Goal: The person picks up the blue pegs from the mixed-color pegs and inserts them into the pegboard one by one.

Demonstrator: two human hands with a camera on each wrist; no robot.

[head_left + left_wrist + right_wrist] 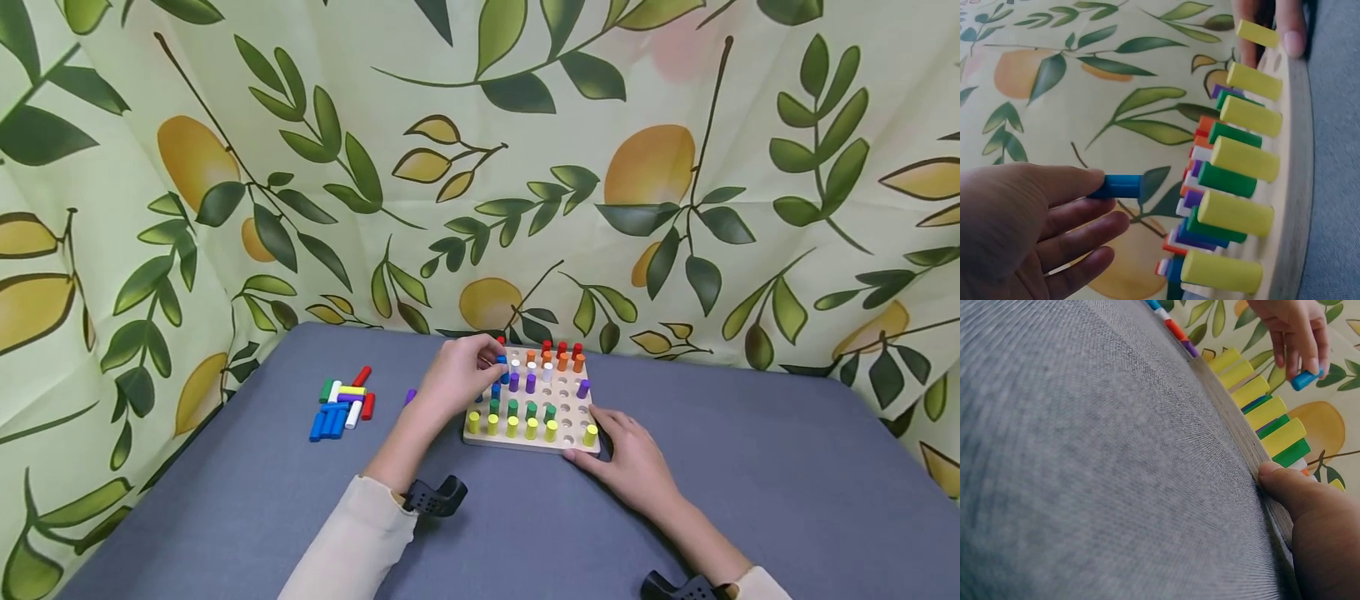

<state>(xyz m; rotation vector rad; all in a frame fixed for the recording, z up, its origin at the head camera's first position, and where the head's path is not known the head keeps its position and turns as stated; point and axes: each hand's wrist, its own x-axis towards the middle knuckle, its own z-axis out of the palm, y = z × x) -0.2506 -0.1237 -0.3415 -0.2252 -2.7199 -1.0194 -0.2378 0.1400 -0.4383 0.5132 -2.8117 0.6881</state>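
One blue peg (1124, 186) pinched by left fingers (1088, 239) above pegboard (517, 444).

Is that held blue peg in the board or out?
Out. The left grip pinches the blue peg in midair; the left wrist view shows patterned cloth between it and the board.

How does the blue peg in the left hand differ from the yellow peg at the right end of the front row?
Colour: the blue peg is solid blue; the yellow peg is solid yellow.
Support: the left hand pinches the blue peg above the pegboard, while the yellow peg stands in it.
Shared: both are plain, short cylinders.
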